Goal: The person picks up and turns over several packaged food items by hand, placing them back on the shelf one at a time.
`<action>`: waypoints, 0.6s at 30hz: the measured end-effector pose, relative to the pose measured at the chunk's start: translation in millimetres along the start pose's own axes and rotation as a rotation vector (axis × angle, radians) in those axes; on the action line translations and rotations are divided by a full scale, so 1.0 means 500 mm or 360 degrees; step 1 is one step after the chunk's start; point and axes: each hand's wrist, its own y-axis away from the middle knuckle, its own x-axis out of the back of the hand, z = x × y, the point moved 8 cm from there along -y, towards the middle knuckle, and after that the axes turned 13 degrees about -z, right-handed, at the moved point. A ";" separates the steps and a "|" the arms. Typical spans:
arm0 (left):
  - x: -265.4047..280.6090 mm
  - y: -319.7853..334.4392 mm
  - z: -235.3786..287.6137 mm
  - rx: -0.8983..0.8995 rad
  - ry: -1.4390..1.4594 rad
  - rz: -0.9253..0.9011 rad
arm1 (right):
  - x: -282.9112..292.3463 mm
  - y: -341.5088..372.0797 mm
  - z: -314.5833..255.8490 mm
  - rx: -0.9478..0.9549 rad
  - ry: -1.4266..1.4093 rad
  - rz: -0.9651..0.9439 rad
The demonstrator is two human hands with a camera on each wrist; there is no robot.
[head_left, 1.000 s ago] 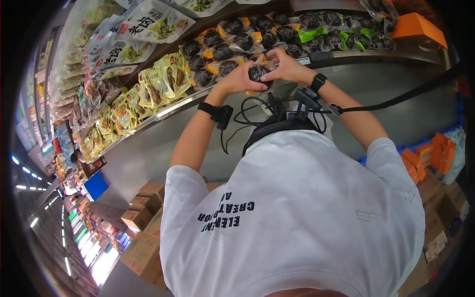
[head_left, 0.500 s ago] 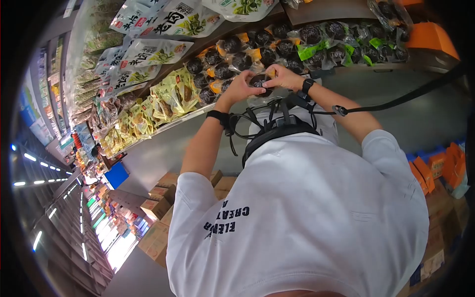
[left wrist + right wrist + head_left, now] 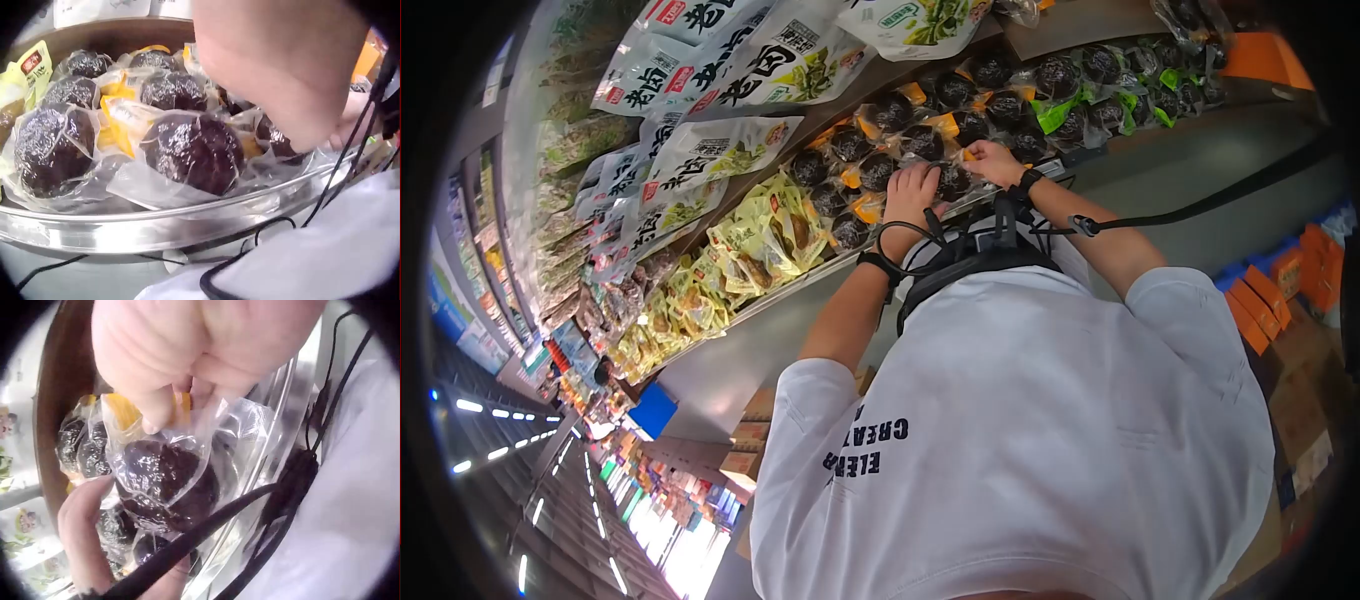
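A clear vacuum-sealed packet of dark round food (image 3: 165,481) with an orange-yellow top lies at the front of the shelf, between both hands. My right hand (image 3: 996,163) pinches its top edge between thumb and fingers (image 3: 156,409). From the other side my left hand (image 3: 912,192) grips the packet, a finger (image 3: 87,503) along its far side and the thumb on the near side. In the left wrist view the left hand (image 3: 287,69) covers most of that packet. A similar dark packet (image 3: 194,153) lies beside the left hand.
Rows of similar packets (image 3: 890,112) fill the shelf behind, with green-labelled ones (image 3: 1105,110) to the right. Yellow food pouches (image 3: 770,235) and white printed bags (image 3: 710,160) lie left. A metal rim (image 3: 125,231) edges the shelf. Black cables (image 3: 269,512) hang by the wrists.
Both hands have moved forward with the packet, from in front of the shelf edge onto the front row. The right hand has shifted to the packet's top edge; the left hand now lies palm down.
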 end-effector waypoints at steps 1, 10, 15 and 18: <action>-0.008 0.001 -0.010 -0.0009 0.0035 0.0006 | 0.010 0.006 0.005 -0.0052 0.0035 0.0092; -0.055 -0.009 -0.015 -0.0283 0.0036 0.0073 | -0.018 0.037 -0.080 -0.0252 0.1387 0.0253; -0.060 -0.005 -0.014 -0.0306 -0.0017 0.0041 | -0.027 0.031 -0.108 -0.0408 0.1844 0.0137; -0.056 0.000 -0.012 -0.0298 -0.0091 0.0022 | -0.033 0.040 -0.127 -0.0490 0.2040 0.0029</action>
